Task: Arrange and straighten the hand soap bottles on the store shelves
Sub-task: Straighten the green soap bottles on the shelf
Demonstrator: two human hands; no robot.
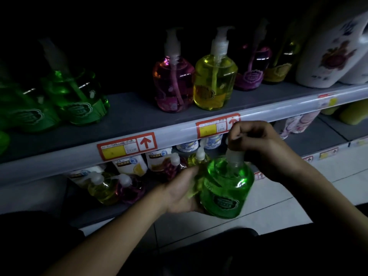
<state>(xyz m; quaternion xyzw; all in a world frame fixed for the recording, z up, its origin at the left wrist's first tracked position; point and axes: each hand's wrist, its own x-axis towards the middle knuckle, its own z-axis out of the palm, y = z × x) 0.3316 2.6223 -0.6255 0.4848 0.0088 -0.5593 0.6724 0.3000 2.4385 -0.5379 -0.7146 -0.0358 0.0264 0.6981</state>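
A green hand soap bottle (227,188) is held in the air in front of the shelf edge. My left hand (183,192) grips its body from the left side. My right hand (256,140) is curled round the pump head on top of it, hiding the nozzle. On the upper shelf (127,114) stand two green bottles (79,92) at the left, a pink bottle (173,80) and a yellow bottle (215,80) in the middle, and darker purple and yellow bottles (256,68) behind to the right.
A large white jug (334,52) stands at the upper shelf's right end. Red and yellow price tags (127,146) line the shelf rail. The lower shelf holds small yellow and purple pump bottles (111,186) and refill pouches (131,164). White floor tiles lie below right.
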